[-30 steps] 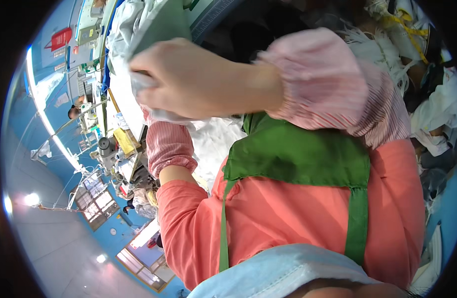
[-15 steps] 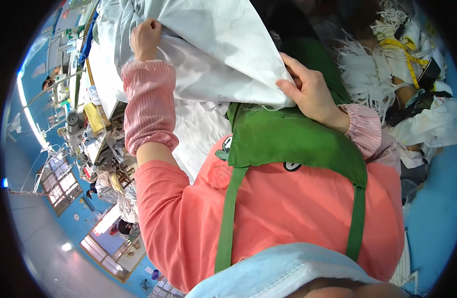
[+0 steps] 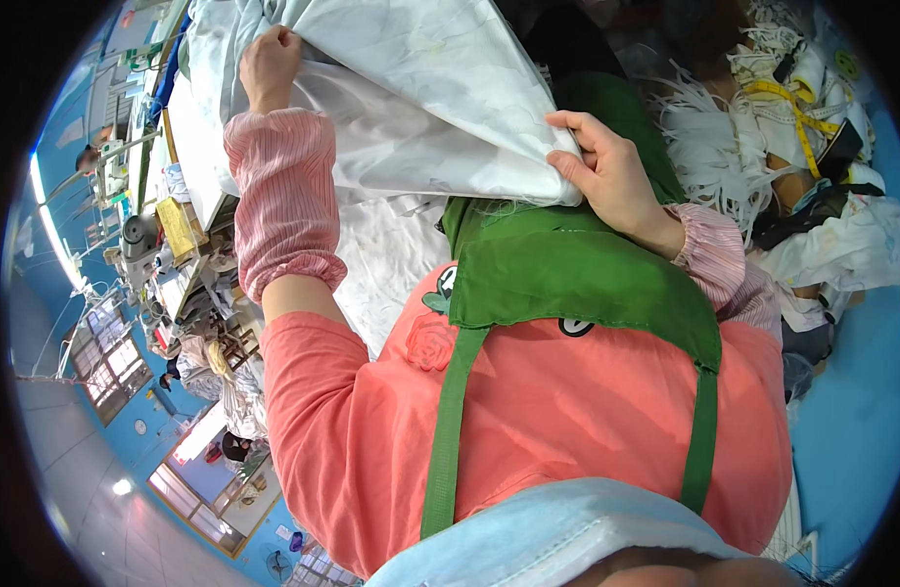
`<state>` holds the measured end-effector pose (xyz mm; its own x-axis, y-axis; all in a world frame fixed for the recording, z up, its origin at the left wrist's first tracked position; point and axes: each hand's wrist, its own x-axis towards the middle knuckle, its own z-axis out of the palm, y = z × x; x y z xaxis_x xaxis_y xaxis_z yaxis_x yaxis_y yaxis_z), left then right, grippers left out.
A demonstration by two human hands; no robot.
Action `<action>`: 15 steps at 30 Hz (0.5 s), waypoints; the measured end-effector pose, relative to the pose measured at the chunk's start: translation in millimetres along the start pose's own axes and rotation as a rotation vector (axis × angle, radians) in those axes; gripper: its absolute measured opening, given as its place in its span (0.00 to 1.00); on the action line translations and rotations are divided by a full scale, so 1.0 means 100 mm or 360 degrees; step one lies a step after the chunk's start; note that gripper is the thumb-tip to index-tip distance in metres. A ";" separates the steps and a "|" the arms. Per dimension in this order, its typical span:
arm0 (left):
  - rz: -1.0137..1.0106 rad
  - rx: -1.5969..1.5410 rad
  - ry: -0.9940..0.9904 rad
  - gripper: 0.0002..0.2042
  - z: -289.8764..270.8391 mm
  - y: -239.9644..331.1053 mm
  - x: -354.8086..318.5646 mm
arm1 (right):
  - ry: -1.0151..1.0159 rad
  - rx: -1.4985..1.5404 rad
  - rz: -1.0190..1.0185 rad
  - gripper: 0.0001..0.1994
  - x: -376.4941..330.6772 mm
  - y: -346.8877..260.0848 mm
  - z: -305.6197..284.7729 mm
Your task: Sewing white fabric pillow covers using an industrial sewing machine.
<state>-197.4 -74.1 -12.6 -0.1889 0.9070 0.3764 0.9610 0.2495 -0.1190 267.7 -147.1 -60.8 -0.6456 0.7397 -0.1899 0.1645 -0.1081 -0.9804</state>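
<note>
A large piece of pale white fabric (image 3: 420, 78) spreads across my lap and the work surface in front of me. My left hand (image 3: 271, 68) is closed in a fist on a fold of it, toward the far left. At the right, my right hand (image 3: 606, 166) pinches the fabric's folded edge between thumb and fingers. Between the two hands the cloth hangs in loose folds, and a few loose threads show at its lower edge near my right hand. A green apron (image 3: 577, 279) covers my front below the cloth.
On the right lies a heap of white fabric strips (image 3: 719, 147) with a yellow measuring tape (image 3: 792, 108) and a dark flat object (image 3: 841, 152). More white cloth (image 3: 841, 240) is piled nearer. Sewing machines (image 3: 139, 235) and other people stand farther off to the left.
My left hand has moved slightly left and farther away, pulling the fabric with it. My right hand keeps its pinch on the edge, fingers shifted a little.
</note>
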 end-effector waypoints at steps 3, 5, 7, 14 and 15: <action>-0.0007 -0.0101 -0.0029 0.11 -0.03 -0.09 0.01 | 0.0038 0.0264 0.0033 0.22 0.01 -0.02 0.00; -0.0011 -0.0123 -0.0068 0.11 -0.03 -0.10 0.04 | 0.0020 0.0274 0.0066 0.24 0.02 -0.02 -0.02; -0.0016 -0.0144 -0.0109 0.11 -0.02 -0.12 0.04 | 0.0074 0.0303 0.0074 0.24 0.03 -0.03 0.00; 0.0005 -0.0093 -0.0089 0.11 0.06 -0.16 0.02 | 0.0147 0.0229 -0.0056 0.24 0.00 -0.10 0.01; -0.0003 -0.0093 -0.0102 0.11 0.07 -0.17 0.01 | 0.0147 0.0231 -0.0055 0.24 -0.01 -0.08 0.01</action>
<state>-215.1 -74.6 -16.4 -0.2017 0.9267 0.3170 0.9703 0.2331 -0.0639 266.2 -147.0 -52.4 -0.5766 0.8019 -0.1567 0.0296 -0.1712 -0.9848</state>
